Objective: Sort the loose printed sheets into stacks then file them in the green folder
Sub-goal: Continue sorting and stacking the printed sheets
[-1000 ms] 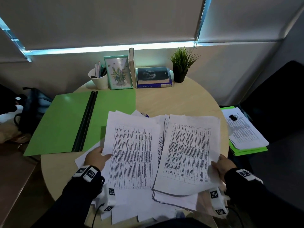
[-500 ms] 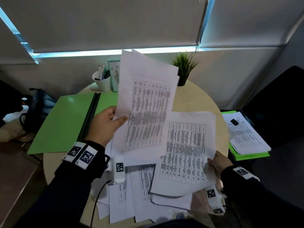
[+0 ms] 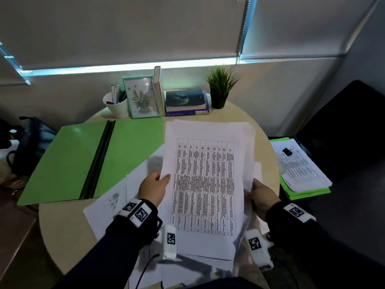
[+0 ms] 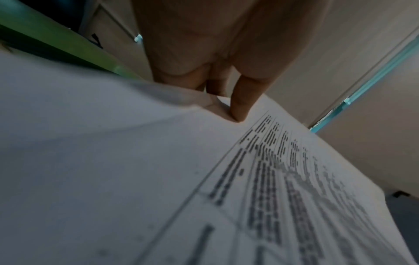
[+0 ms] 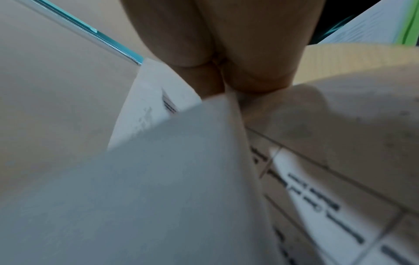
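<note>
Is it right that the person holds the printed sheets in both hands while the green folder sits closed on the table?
Not quite: the green folder lies open, as the head view shows. The left hand and right hand do both hold the printed sheets.

Left hand (image 4: 217,53) pinches printed sheet (image 4: 283,188) at its edge, thumb (image 4: 242,100) on top; green folder (image 4: 68,44) behind.

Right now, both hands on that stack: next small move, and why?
Probably square the held stack: its edges are fanned, and the left hand and right hand pinch opposite sides. The green folder lies open and bare beside it.
</note>
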